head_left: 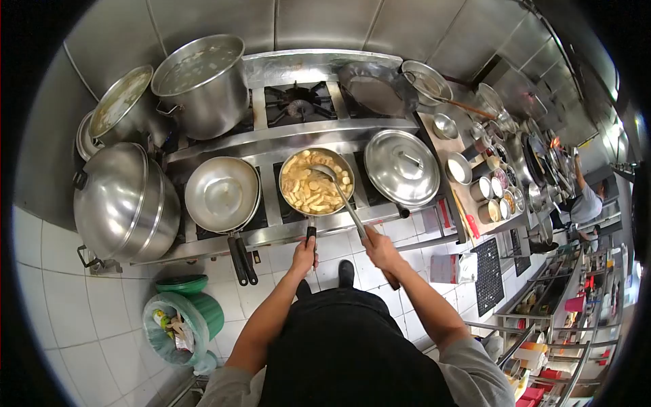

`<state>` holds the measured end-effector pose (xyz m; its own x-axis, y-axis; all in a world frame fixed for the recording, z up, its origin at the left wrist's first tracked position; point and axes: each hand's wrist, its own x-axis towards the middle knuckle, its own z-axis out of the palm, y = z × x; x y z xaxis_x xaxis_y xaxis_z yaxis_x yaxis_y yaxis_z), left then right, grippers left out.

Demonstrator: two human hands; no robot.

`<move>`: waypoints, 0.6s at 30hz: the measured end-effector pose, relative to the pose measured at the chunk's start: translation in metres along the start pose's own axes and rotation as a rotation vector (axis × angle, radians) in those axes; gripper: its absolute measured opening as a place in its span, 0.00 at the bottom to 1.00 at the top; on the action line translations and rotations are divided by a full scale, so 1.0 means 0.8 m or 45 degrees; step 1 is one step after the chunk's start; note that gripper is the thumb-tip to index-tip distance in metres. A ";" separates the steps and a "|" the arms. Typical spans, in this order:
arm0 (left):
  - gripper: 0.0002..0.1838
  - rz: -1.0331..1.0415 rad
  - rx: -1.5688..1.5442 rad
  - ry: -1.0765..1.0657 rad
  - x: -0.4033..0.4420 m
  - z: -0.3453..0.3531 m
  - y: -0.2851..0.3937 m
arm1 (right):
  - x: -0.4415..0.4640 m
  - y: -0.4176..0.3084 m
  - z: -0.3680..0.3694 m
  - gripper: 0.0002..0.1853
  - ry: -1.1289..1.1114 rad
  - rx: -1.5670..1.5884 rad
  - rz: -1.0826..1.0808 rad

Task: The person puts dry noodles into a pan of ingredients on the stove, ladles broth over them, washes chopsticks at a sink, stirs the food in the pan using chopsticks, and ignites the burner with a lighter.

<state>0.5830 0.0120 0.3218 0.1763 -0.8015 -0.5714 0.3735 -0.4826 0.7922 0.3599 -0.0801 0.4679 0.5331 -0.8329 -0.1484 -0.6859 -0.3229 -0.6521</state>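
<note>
My left hand (304, 258) is wrapped round the black handle of a frying pan (283, 191) on the front burner. Pale sliced pieces in a yellowish-brown sauce (308, 184) fill the pan. In my right hand (381, 249) is the long handle of a ladle (350, 210), its wooden end sticking out below my fist. The ladle's bowl rests among the food, near the pan's middle, and is partly covered by sauce. Left of the pan sit stacked empty pans (220, 193) with black handles. A lidded pan (401, 169) stands to the right.
Large stockpots (210, 95) and a domed steamer (112, 203) crowd the stove's left. A dark wok (376, 88) sits at the back right. Several seasoning containers (489, 211) line the right counter. A green bin (213, 315) stands on the floor. Another person (584, 203) works far right.
</note>
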 end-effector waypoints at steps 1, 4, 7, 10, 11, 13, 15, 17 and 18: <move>0.24 -0.008 0.000 0.001 0.000 0.000 0.002 | 0.000 0.002 -0.014 0.24 -0.023 0.026 -0.011; 0.24 -0.030 0.003 0.008 -0.001 0.001 0.003 | 0.010 0.009 -0.028 0.24 0.097 -0.160 -0.074; 0.23 -0.017 -0.016 0.030 -0.003 0.005 0.007 | 0.037 0.004 -0.040 0.26 0.167 -0.239 -0.176; 0.22 -0.004 -0.019 0.049 -0.004 0.004 0.005 | 0.065 0.009 -0.025 0.27 0.170 -0.306 -0.239; 0.22 0.000 -0.021 0.052 -0.003 0.005 0.006 | 0.069 0.004 -0.021 0.27 0.163 -0.336 -0.246; 0.22 0.017 -0.002 0.056 -0.001 0.006 0.005 | 0.077 -0.008 -0.006 0.28 0.140 -0.396 -0.267; 0.22 0.015 0.001 0.066 -0.004 0.006 0.007 | 0.077 0.000 0.013 0.30 0.070 -0.477 -0.260; 0.22 0.001 -0.010 0.069 -0.005 0.007 0.007 | 0.068 0.011 0.019 0.31 0.030 -0.515 -0.278; 0.22 0.000 -0.003 0.066 -0.004 0.006 0.005 | 0.060 0.016 0.016 0.32 -0.015 -0.591 -0.255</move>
<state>0.5793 0.0110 0.3280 0.2232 -0.7822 -0.5817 0.3759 -0.4815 0.7917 0.3831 -0.1186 0.4427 0.6804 -0.7300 -0.0642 -0.7161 -0.6437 -0.2699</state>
